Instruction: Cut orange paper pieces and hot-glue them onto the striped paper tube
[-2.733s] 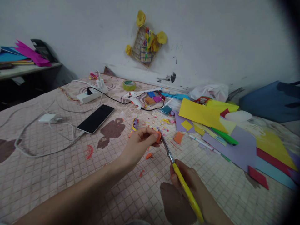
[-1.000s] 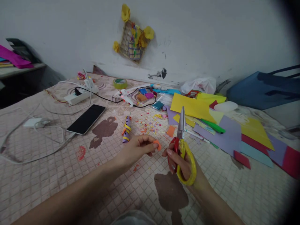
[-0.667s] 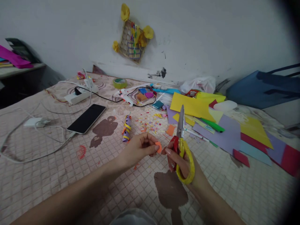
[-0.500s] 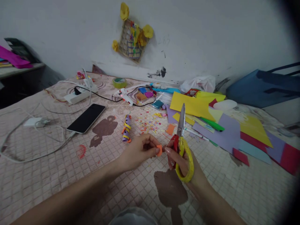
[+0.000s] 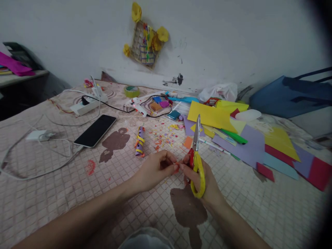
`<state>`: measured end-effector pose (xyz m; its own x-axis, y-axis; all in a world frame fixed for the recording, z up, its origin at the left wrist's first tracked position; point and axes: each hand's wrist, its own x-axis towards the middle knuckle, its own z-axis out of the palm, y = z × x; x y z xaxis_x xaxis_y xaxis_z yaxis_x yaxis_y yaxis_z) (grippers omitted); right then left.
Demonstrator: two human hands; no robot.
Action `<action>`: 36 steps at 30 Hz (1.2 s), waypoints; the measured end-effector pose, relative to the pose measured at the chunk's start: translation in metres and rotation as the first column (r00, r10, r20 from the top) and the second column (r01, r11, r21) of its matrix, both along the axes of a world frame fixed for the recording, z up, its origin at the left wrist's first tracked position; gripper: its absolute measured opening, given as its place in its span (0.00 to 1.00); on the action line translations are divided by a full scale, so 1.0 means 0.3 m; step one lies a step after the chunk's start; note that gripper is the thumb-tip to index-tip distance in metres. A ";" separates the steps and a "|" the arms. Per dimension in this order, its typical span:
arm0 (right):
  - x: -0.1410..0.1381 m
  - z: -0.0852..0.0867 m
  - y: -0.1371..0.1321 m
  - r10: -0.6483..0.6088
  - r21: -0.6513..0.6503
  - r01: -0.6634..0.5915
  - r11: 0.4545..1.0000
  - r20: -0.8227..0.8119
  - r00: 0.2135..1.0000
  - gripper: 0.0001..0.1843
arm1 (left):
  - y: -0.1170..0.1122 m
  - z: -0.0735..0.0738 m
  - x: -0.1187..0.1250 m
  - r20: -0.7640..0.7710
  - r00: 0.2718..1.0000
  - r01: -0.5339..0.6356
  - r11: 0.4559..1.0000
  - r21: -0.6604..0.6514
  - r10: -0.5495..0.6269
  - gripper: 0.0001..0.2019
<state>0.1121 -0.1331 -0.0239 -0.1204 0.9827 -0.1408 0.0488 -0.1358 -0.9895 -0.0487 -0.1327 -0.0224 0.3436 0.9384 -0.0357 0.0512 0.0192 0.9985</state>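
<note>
Between the fingertips of my left hand (image 5: 155,170) is a small orange piece of paper (image 5: 177,167), mostly covered by the fingers. My right hand (image 5: 204,176) holds scissors (image 5: 196,155) with one yellow and one red handle, blades pointing up and away. The right thumb and fingertip also meet the orange piece, close against the left fingers. Beyond my left hand lies a purple paper roll (image 5: 140,141) with yellow bands, dark dots and orange bits at its ends. A flat orange paper square (image 5: 188,142) rests just behind the scissors.
Coloured sheets (image 5: 246,145) spread over the right side. Paper scraps (image 5: 166,138) are scattered mid-table. A glue gun (image 5: 138,107) with its black cord, green tape (image 5: 131,91) and a power strip (image 5: 85,106) stand at the back. A phone (image 5: 95,131) with a white cable lies left.
My right hand has moved slightly left, closer to the left fingers, and the scissors have tilted more upright. The orange piece now shows less between the fingertips.
</note>
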 end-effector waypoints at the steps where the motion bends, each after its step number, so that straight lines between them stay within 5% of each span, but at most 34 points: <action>1: 0.000 -0.002 -0.001 -0.005 0.008 0.005 1.000 -0.004 1.000 0.13 | 0.002 -0.004 0.000 0.027 1.000 0.001 1.000 -0.025 -0.001 0.09; 10: -0.001 -0.011 -0.002 -0.032 0.000 0.032 1.000 -0.050 0.998 0.18 | 0.009 -0.002 -0.001 0.147 0.989 0.056 0.978 -0.201 -0.027 0.13; 22: 0.024 -0.037 -0.051 0.342 0.050 -0.346 0.937 0.069 0.937 0.19 | 0.044 0.118 -0.084 0.196 0.948 -0.224 0.964 -0.140 0.249 0.09; 29: 0.017 -0.018 -0.059 0.377 -0.032 -0.377 0.925 0.163 0.912 0.20 | 0.041 0.141 -0.088 0.272 0.896 -0.312 0.934 -0.177 0.351 0.09; 36: -0.003 0.025 -0.059 0.401 0.024 -0.423 0.906 0.277 0.873 0.18 | 0.034 0.142 -0.081 0.280 0.893 -0.319 0.934 -0.161 0.353 0.08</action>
